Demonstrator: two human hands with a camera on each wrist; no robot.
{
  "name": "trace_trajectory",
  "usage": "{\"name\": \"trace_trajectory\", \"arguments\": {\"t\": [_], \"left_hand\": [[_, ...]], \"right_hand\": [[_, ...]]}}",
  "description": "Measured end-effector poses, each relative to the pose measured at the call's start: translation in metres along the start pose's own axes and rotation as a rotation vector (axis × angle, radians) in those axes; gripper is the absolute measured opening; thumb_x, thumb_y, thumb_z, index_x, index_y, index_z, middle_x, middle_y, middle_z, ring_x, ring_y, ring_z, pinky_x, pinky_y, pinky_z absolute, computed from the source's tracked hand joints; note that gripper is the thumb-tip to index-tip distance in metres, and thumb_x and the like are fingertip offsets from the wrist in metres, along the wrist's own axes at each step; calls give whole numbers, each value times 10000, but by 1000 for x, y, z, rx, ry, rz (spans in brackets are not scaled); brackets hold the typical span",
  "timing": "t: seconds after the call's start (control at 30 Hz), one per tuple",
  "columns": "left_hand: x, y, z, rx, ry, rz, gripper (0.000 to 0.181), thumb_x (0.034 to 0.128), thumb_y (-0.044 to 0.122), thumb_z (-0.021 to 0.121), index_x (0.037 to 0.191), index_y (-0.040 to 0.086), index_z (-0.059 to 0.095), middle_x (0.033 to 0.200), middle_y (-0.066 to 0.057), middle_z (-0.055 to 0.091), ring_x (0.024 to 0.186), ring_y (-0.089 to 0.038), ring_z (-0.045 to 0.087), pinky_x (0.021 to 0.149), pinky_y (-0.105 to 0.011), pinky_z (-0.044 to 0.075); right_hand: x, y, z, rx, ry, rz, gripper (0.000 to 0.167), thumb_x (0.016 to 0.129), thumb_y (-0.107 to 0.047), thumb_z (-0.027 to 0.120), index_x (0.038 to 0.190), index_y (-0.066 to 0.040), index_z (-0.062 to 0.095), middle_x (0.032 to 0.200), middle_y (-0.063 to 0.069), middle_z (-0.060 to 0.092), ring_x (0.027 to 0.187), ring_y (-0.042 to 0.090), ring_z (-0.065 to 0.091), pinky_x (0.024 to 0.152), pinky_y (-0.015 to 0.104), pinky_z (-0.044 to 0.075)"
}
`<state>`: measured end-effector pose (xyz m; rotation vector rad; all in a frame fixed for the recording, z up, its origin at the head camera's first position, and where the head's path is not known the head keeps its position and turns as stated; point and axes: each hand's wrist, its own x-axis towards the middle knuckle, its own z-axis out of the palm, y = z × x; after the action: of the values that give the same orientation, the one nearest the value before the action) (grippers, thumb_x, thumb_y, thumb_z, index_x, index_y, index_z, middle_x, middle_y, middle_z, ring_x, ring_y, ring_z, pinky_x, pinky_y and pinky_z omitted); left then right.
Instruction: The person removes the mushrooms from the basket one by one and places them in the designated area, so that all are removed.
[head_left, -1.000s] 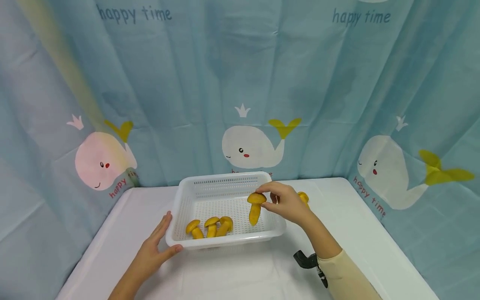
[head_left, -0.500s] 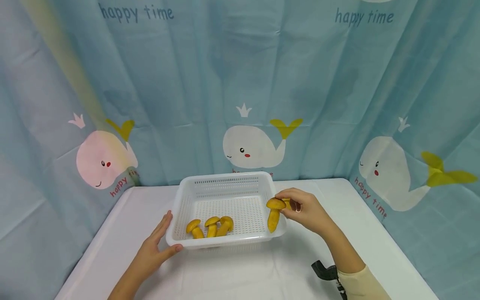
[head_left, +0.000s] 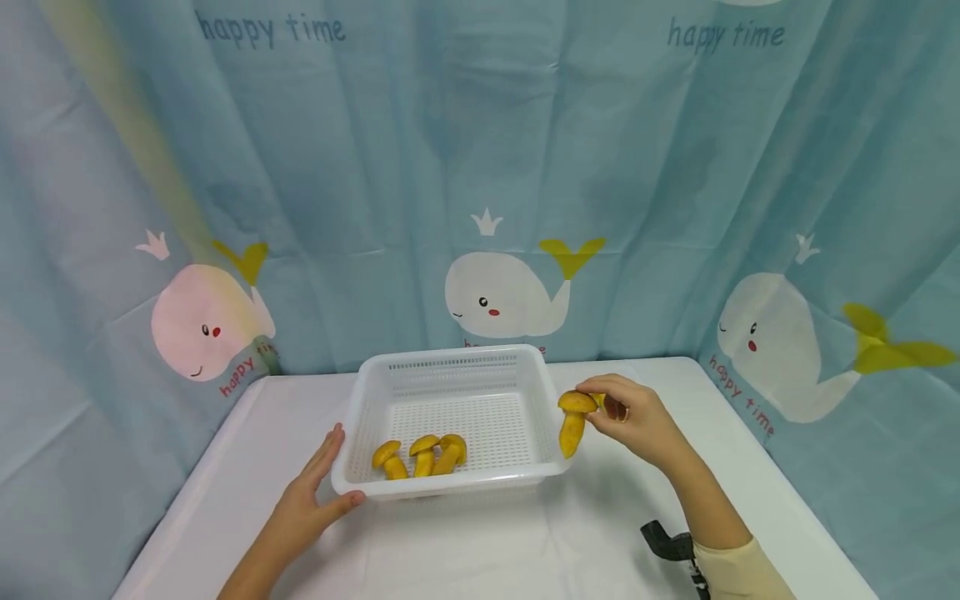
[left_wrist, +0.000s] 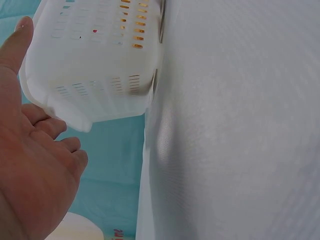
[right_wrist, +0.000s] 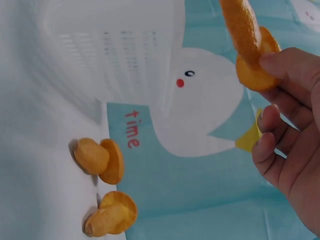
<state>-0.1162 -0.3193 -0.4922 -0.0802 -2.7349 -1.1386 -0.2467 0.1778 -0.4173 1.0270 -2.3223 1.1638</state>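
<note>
A yellow toy-like mushroom point(head_left: 573, 417) hangs stem down just outside the right end of the white perforated basket point(head_left: 491, 477). My right hand point(head_left: 637, 421) pinches it by the cap between thumb and fingers. Inside the basket, a mushroom point(head_left: 388, 458) lies near the front left, with another mushroom point(head_left: 422, 454) and a third mushroom point(head_left: 452, 452) close beside each other. At the basket's front left corner my left hand point(head_left: 300, 500) rests with fingers along the side and thumb at the front rim. The left wrist view shows that hand point(left_wrist: 37, 160) touching the rim.
Two more mushrooms lie on the white table beyond the basket's right end: one mushroom point(right_wrist: 95, 156) and another mushroom point(right_wrist: 112, 215). In the head view my right hand mostly hides them. A blue whale-print curtain point(head_left: 637, 167) surrounds the table. A black device point(head_left: 667, 542) sits at my right wrist.
My right hand has carried the mushroom rightward, from over the basket to past its right rim. My left hand and the basket have stayed in place.
</note>
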Motion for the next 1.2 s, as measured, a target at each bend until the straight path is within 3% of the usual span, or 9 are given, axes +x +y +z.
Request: {"name": "trace_trajectory", "arguments": {"t": [0.37,0.83,1.2], "left_hand": [[2,-4,-1,26,-5,-14,1065,843,463,820,1655,273,157,1722,-39,110,1544,-471,186,1075,-802,268],[2,-5,0,10,-15,-7,1059,844,442,824,1651,325,148,1726,-11,95,1544,-478,176,1062,-819,262],[2,-5,1,4,-5,-4,1051,846,428,827,1651,313,160,1722,3,101,1549,-461,163,1067,-811,268]], "right_hand": [[-1,14,-16,-58,45,29,386,849,11,809,1182,-171,740,1156,-9,721,684,93,516,571,185,460],[-12,41,-33,-150,65,145,392,864,36,766,1190,-180,736,1148,-14,712,720,112,512,601,180,452],[-19,68,-37,-128,65,221,356,890,20,744,1199,-156,732,1181,30,714,746,132,520,624,178,463]]}}
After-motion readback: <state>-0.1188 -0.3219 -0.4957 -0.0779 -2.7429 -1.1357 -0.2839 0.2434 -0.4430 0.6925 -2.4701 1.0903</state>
